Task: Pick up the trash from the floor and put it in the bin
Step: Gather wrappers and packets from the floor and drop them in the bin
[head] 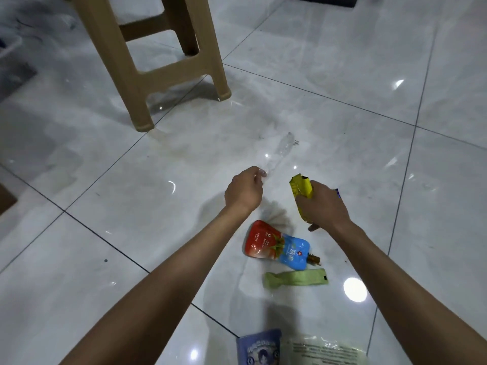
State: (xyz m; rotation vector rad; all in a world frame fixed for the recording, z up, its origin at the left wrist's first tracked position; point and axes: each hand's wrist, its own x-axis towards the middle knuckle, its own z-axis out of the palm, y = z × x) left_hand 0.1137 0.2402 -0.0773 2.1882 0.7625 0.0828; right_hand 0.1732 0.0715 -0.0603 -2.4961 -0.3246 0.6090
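My left hand holds one end of a clear plastic bottle, which points away over the tiled floor. A yellow wrapper is gripped in my right hand, and a bit of blue wrapper shows behind the fingers. Below my hands a red and blue pouch lies on the floor, with a green wrapper just in front of it. A blue packet and a clear printed bag lie at the bottom edge. No bin is in view.
A tan plastic stool stands on the glossy white tiles at the upper left. A dark object sits at the top edge, and dim clutter lies along the far left.
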